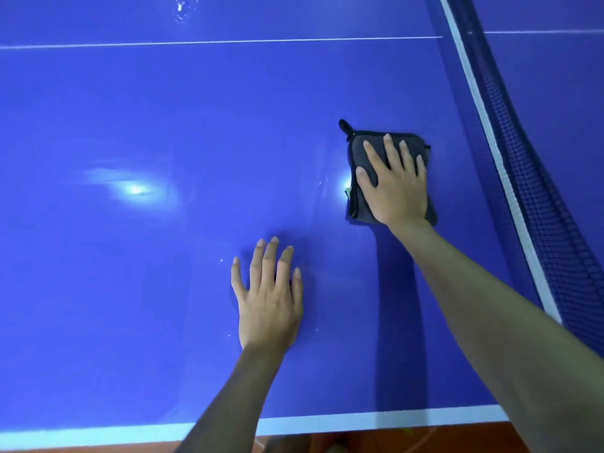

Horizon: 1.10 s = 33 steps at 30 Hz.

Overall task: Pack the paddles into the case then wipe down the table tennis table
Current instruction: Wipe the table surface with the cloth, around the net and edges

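Nearest to us, below both wrists, a white edge line borders the blue table tennis table, and under that border a strip of orange floor shows.

Our left hand lies flat on the bare blue surface, palm down, fingers spread and slightly fanned, holding nothing. A few tiny bright specks dot the surface just beside it, to its left and right.

Up and to the right of the left hand, well apart from it, our right hand presses palm down on a folded dark grey cloth. The fingers are splayed across the top of the cloth rather than curled around it, so the hand pins the cloth to the table. A small dark loop sticks out from the cloth's far left corner, beyond the fingertips, and a sliver of green shows at its left edge beside the thumb.

Left of the right hand a bright glare spot touches the cloth's edge; a larger, smeared glare sits far left of both hands.

To the right of the right arm, the net with its white top band runs diagonally.

Beyond both hands a thin white centre line crosses the table, and further still a small wet-looking patch glints.

No paddles or case are in view.
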Each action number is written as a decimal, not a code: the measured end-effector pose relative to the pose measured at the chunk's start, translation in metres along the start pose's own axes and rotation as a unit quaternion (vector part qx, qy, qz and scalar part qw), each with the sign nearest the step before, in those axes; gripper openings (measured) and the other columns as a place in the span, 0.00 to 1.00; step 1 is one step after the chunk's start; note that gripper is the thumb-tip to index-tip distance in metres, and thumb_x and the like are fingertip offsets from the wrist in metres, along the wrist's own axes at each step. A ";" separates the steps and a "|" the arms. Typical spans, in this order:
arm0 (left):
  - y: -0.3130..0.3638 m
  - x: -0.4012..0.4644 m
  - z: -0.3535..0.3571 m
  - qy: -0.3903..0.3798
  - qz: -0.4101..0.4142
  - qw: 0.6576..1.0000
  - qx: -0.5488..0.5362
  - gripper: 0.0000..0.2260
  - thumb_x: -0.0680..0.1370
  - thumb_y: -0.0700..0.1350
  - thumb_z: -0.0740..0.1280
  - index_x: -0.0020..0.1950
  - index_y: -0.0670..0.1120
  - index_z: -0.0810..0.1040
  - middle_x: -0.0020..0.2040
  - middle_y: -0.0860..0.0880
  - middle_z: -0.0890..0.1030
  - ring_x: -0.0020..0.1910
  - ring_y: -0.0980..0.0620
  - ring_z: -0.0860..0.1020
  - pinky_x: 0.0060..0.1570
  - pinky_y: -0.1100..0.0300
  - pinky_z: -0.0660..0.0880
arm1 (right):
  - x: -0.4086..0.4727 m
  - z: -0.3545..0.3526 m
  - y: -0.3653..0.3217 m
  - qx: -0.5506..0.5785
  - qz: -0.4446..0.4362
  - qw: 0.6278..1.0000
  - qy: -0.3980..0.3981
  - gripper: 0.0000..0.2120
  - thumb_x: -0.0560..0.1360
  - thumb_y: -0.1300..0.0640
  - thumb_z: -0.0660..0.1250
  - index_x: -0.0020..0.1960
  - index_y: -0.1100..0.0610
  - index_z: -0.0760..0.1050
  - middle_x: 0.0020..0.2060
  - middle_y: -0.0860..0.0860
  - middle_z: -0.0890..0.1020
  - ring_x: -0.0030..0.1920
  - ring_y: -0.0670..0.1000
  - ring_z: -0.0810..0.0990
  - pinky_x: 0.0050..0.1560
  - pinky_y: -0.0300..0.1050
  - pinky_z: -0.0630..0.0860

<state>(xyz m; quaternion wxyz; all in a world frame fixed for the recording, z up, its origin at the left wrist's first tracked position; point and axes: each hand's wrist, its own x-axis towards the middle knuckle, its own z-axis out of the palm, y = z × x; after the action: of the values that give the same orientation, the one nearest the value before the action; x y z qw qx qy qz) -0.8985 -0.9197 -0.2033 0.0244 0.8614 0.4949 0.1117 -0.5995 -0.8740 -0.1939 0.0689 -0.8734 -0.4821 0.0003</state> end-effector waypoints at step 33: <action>-0.128 -0.007 -0.028 0.009 0.027 1.000 0.010 0.19 0.87 0.49 0.53 0.75 0.44 0.69 0.79 0.45 0.66 0.81 0.45 0.62 0.78 0.37 0.56 | -0.143 0.011 -0.130 -0.013 -0.017 1.000 0.010 0.30 0.83 0.37 0.52 0.83 0.42 0.60 0.84 0.52 0.59 0.83 0.62 0.56 0.80 0.68 0.53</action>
<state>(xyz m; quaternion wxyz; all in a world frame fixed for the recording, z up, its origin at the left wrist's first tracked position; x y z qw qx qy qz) -1.0167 -0.8625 -0.1969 0.0078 0.8734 0.4731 0.1152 -0.7864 -0.9245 -0.1980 0.0624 -0.8656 -0.4965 -0.0158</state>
